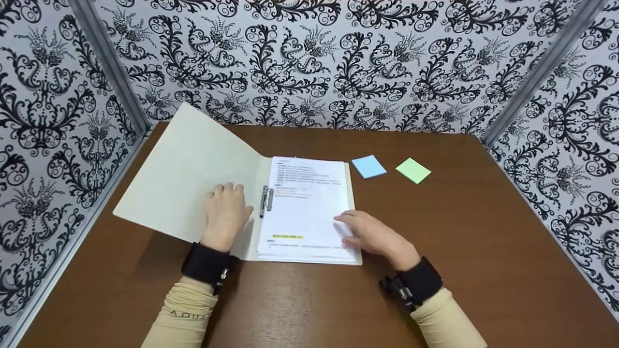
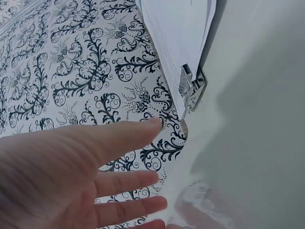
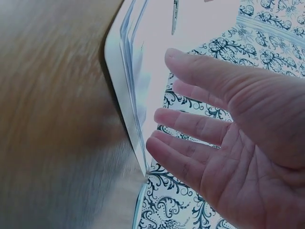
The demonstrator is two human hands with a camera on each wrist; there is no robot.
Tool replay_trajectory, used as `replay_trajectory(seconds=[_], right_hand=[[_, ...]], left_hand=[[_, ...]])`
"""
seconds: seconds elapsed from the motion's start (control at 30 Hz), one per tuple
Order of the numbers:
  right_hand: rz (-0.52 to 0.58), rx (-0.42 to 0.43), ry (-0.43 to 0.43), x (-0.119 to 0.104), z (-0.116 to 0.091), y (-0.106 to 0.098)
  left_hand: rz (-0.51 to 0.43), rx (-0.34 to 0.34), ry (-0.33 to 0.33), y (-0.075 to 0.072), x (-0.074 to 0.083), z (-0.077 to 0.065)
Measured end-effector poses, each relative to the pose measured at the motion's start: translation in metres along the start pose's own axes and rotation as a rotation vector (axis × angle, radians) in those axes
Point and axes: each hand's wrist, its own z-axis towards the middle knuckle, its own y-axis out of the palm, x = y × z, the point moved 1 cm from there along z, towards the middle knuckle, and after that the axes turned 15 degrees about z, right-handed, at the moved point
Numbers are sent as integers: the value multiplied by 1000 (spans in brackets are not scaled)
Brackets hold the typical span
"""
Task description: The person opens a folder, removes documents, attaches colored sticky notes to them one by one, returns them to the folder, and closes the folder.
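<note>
1. Cream card is forming the open folder, which is lying beneath and between the hands, its broad, plain cover spreading under the left hand.
2. White printed sheets are lying stacked inside, just left of the right hand.
3. Silvery metal, the clip is sitting just right of the left thumb; its hold on the sheets is remaining unclear.
4. Neither hand is holding anything: left fingers are extending loosely, right fingers are spreading, slightly bent, at the sheets' edge.
5. Work is seeming partway: folder opened, sheets inside, cover unclosed.
6. Beyond the right hand, square blue and green notes are lying on smooth brown tabletop.
</note>
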Motion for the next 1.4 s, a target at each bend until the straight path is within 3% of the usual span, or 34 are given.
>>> replay_trajectory(seconds=[0.17, 0.27, 0.37, 0.6, 0.87, 1.23, 1.4], right_hand=[[-2, 12, -22, -2, 0, 0], [-9, 23, -29, -2, 1, -1], [-8, 30, -38, -2, 1, -1], [-1, 47, -72, -2, -1, -2], [2, 31, -45, 0, 1, 0], [14, 22, -14, 0, 2, 1], [17, 8, 3, 0, 2, 2]], left_hand=[[-118, 58, 127, 7, 5, 5], [-199, 59, 212, 11, 8, 6], [-237, 42, 249, 12, 12, 4], [-250, -3, 258, 9, 20, -2], [-129, -16, 243, 5, 35, -8], [-43, 34, 177, 3, 44, -16], [-45, 73, 186, 5, 44, -16]])
